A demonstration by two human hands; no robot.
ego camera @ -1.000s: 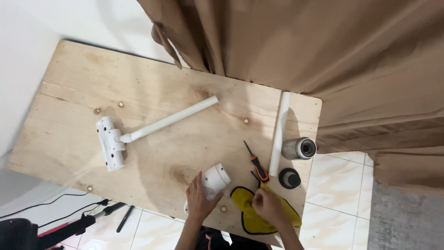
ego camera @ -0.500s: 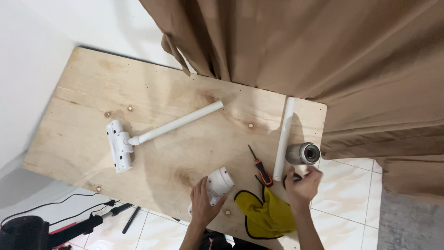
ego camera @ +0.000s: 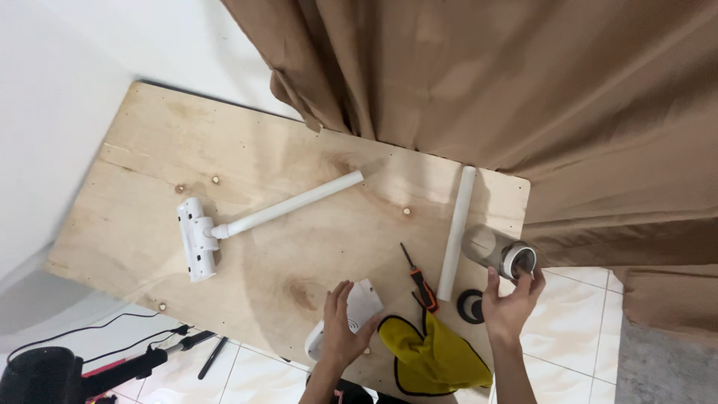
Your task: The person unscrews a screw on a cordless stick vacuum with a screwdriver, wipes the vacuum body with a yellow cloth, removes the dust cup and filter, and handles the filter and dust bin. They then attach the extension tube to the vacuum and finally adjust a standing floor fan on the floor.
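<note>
Plywood surface (ego camera: 149, 224) takes up most of the view, lying over white floor tiles (ego camera: 576, 314), far edge tucked under a brown curtain (ego camera: 523, 90). Parts are spread flat and well apart, so each one is reachable without shifting another.

White floor brush with its tube (ego camera: 254, 221) lies mid-surface, brush end to the left, clear of both hands. Second white tube (ego camera: 456, 232) lies near the right edge, roughly square to that edge.

Yellow cloth (ego camera: 434, 355) is crumpled at the near edge between the two arms.

White housing (ego camera: 357, 310) sits at the near edge; left hand (ego camera: 342, 329) is spread flat on top, pinning it down rather than gripping it.

Grey canister (ego camera: 497, 254) is at the right edge, open end tilted toward the camera. Right hand (ego camera: 508, 303) cups its rim with thumb and fingertips, loosely closed on it. Whether it is lifted off the surface: cannot tell.

Black ring (ego camera: 471, 305) lies just beside the right wrist. Orange-handled screwdriver (ego camera: 420, 280) lies between housing and tube.
</note>
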